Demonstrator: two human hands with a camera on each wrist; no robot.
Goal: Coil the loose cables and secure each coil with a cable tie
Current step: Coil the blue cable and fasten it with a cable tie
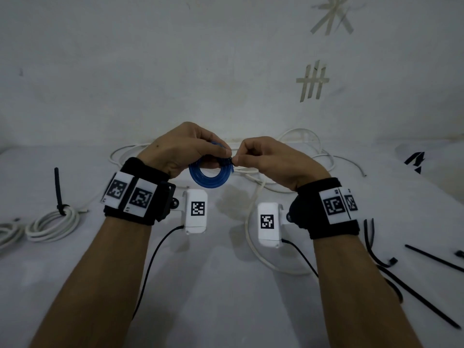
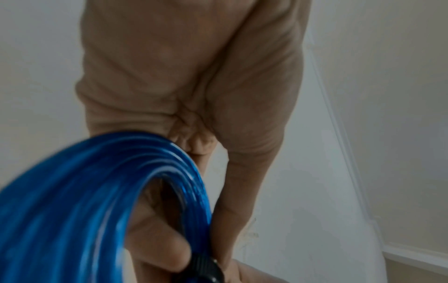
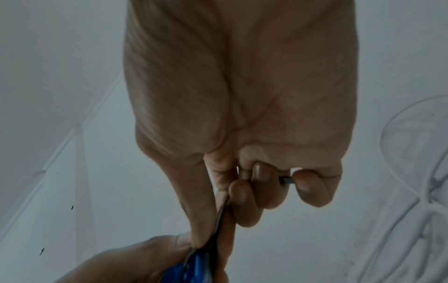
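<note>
**Blue coil held up for its tie**

Blue and shiny, the coiled cable (image 1: 210, 175) was up in the air between both hands, above the counter (image 1: 213, 285). The left hand (image 1: 180, 146) had its fingers curled round the top of the ring. The right hand (image 1: 271, 159) pinched a thin black cable tie (image 3: 219, 220) right next to the coil, with its other fingers curled in.

The blue cable looked light and springy. I think it would pop open if the hand let go. It looked smooth, so it may slip. The best place to hold it seemed to be across all the loops, close to the tie.

I counted one blue coil. On the left lay two white coils (image 1: 54, 223), and the nearer one wore a black tie (image 1: 59, 189). Loose white cable (image 1: 283, 187) lay behind the hands; I could not tell how many pieces. On the right lay about four spare ties (image 1: 426, 257).
</note>
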